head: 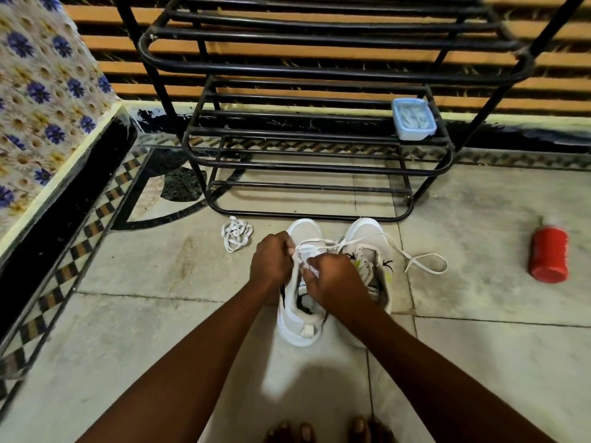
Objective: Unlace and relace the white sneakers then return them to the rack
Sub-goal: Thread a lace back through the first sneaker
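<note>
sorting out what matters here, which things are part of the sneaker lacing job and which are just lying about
Part of the job:
left sneaker, which both hands work on
right sneaker
lace trailing across the floor
loose lace bundled on the floor
shoe rack
left hand and right hand, both pinching the lace

Just lying about:
red bottle on the floor
blue box on the rack

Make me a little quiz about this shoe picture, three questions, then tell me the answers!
1. True or false: both sneakers sit on the rack.
2. What lies on the floor just left of the sneakers? A) a sock B) a loose lace C) a brush
3. Fill in: the bottle lying on the floor is ____.

Key:
1. False. The left sneaker and right sneaker stand on the floor; the left hand and right hand work a lace on the left one.
2. B, the loose lace.
3. Red.
</note>
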